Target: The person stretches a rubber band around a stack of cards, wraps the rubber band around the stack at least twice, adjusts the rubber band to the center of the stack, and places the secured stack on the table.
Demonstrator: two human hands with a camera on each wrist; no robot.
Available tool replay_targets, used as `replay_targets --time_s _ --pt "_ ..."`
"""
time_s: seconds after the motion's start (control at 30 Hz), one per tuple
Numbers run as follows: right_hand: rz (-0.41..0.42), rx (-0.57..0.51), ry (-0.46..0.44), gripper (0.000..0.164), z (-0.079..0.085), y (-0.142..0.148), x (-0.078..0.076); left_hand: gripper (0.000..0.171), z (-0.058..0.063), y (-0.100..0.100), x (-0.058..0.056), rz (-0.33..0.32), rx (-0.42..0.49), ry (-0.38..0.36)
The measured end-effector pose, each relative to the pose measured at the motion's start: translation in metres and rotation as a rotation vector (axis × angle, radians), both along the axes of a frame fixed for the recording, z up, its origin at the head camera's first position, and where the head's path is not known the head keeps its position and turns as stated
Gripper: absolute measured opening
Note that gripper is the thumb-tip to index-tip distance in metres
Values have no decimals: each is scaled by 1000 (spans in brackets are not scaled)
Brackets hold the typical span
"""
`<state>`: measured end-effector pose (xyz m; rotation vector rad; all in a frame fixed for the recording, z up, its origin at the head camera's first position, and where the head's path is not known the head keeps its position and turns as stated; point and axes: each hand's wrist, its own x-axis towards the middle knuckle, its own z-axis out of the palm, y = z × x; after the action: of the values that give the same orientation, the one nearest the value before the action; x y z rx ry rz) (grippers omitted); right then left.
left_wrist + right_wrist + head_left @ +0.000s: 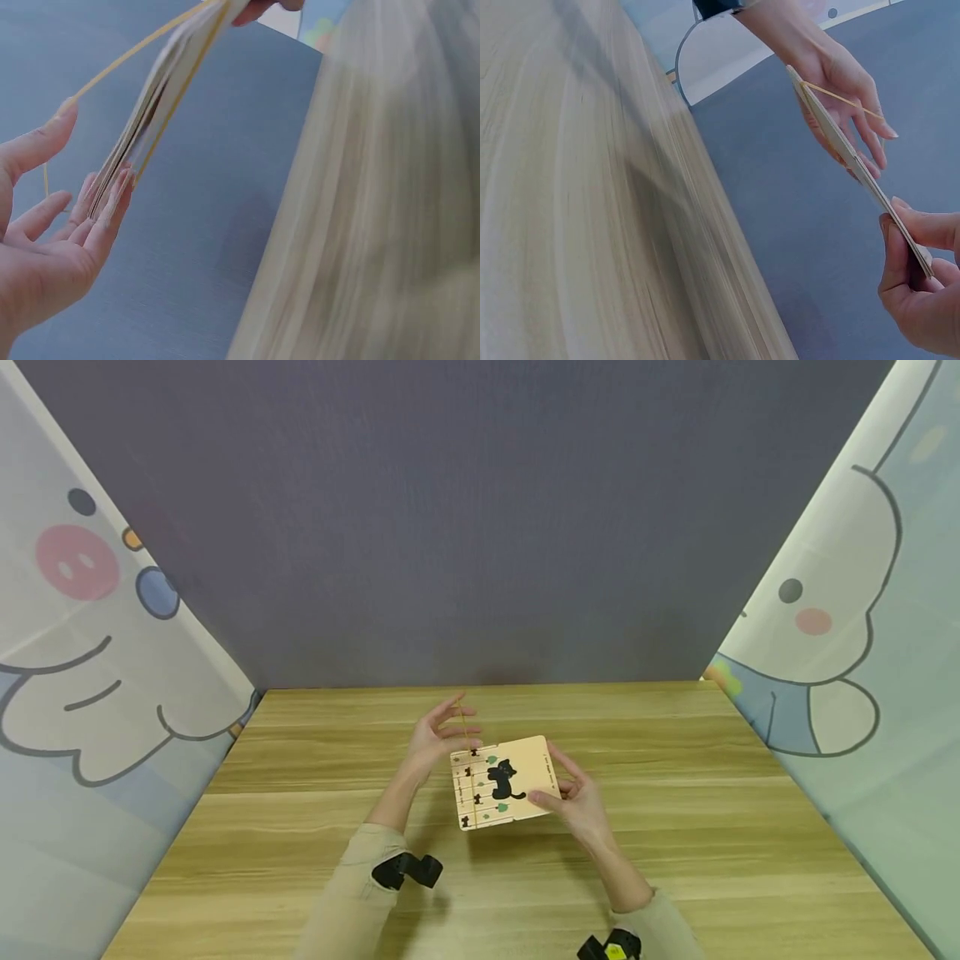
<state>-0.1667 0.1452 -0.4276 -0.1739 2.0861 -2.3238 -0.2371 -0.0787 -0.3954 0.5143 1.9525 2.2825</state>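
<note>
A thin stack of cream cards (517,768) printed with a black cat and small green trees is held up above the table, tilted. My right hand (587,810) pinches its right edge between thumb and fingers. A thin yellow rubber band (139,49) runs round the left part of the stack and is stretched away from it over the thumb of my left hand (431,743). The left fingers (112,210) are spread and fairly straight, touching the stack's edge. In the right wrist view the stack (870,184) appears edge-on, its layers slightly parted.
Below lies a wood-grain table (285,835). A dark grey panel (480,527) rises behind it, and cartoon-printed sheets (97,693) stand at both sides. Both wrists wear black camera mounts (405,870) over light sleeves.
</note>
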Motion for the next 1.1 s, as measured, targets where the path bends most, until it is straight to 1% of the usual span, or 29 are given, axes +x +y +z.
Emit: replay_targets --time_s 0.17,0.27,0.4,0.47,0.5,0.6,0.73,0.8,0.9,1.03,1.1 --pt "35 -1 18 77 -1 1 1 80 6 0 -8 15 5 -43" --pt "44 1 27 77 -2 1 1 76 8 1 -11 43 8 -82" --pt "29 11 30 77 -4 1 2 70 11 2 -14 67 2 -127" --pt "12 18 32 77 -6 0 2 68 13 2 -15 70 -10 -139" --pt "5 22 33 77 -7 -1 2 66 14 3 -15 73 -15 -141" --pt "-15 24 28 78 -10 -2 1 57 16 3 -17 78 9 -173" --pt "-26 24 27 78 -13 -3 1 42 19 4 -20 94 60 -244" --pt "-29 31 35 78 -14 -3 1 36 20 4 -21 100 63 -267" --pt "-32 38 50 78 -15 -3 2 31 21 5 -23 111 50 -295" --pt "-36 40 54 77 -14 -3 2 27 23 5 -26 125 -17 -312" --pt "-37 42 52 77 -15 -3 2 26 25 4 -27 120 -65 -320"
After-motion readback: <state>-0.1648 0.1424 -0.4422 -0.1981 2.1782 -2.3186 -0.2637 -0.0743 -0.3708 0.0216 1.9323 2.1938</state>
